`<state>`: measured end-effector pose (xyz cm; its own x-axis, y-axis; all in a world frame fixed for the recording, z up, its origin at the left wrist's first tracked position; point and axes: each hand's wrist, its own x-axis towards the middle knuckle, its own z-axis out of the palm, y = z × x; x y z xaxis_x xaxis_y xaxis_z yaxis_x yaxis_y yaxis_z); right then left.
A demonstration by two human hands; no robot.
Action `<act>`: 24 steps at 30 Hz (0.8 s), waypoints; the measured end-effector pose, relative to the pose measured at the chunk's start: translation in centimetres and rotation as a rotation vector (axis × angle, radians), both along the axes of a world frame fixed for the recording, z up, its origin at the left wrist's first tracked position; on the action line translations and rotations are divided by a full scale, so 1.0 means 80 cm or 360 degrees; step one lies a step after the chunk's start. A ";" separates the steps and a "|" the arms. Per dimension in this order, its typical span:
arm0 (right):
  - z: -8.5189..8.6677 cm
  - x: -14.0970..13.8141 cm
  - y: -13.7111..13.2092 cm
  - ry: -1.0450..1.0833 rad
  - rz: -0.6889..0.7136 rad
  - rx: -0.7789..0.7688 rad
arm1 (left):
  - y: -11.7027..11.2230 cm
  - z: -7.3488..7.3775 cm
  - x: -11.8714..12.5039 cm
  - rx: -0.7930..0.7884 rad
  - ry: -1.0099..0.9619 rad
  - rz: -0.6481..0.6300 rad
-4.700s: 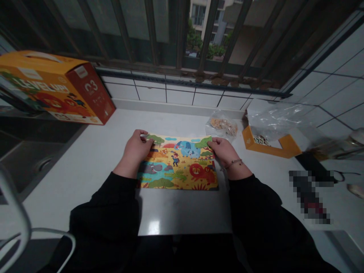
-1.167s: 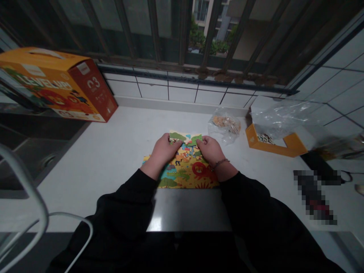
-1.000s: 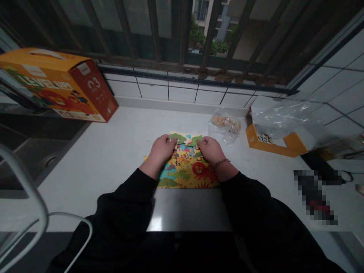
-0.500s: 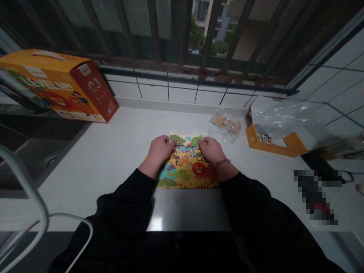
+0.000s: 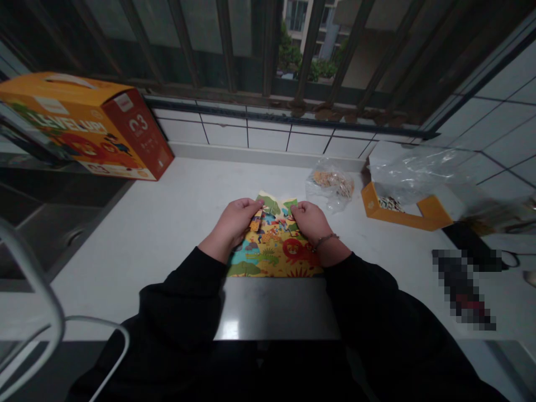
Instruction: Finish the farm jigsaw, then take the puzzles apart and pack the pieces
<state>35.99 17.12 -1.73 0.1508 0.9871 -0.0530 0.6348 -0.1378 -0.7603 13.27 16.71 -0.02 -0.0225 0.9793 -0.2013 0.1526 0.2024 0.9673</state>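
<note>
Both grips are closed on the far strip [image 5: 273,205] of the jigsaw puzzle [image 5: 278,254]: the left grip [image 5: 237,220] pinches its left end and the right grip [image 5: 309,220] its right end. The strip stands buckled and tilted up between them, off the worktop [image 5: 167,223]. As far as shows, the work looks partway. The far rows are raised and seem loosened out of the picture, while the near rows, with the lion and green bushes, lie flat and joined by the middle of the worktop's front edge. The puzzle thus sits under both wrists, meeting the grips only at its far edge. A clear bag of loose pieces [image 5: 330,184] lies toward the back right, beside an orange tray [image 5: 427,215]. The puzzle box [image 5: 84,128] stands at the back left corner.
</note>
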 end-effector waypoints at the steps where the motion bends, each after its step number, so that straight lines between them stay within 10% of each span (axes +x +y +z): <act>1: 0.000 0.000 0.000 0.0001 0.0001 -0.0005 | 0.000 0.000 0.000 0.0031 0.0018 0.0022; 6: 0.000 0.000 0.000 0.0020 0.0007 -0.0031 | 0.001 -0.001 -0.005 0.0279 0.0622 0.0123; 16: 0.000 0.002 0.001 0.0029 0.0021 -0.0042 | -0.004 0.006 0.013 0.0093 -0.0683 0.0124; 24: -0.005 0.002 0.000 0.0114 0.0024 0.0006 | -0.012 0.010 0.011 0.0432 0.1100 -0.0290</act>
<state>36.13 17.13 -2.16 0.1317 0.9895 -0.0591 0.5808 -0.1253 -0.8043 14.18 15.73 0.76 0.1107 0.9927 0.0477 0.7495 -0.1149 0.6519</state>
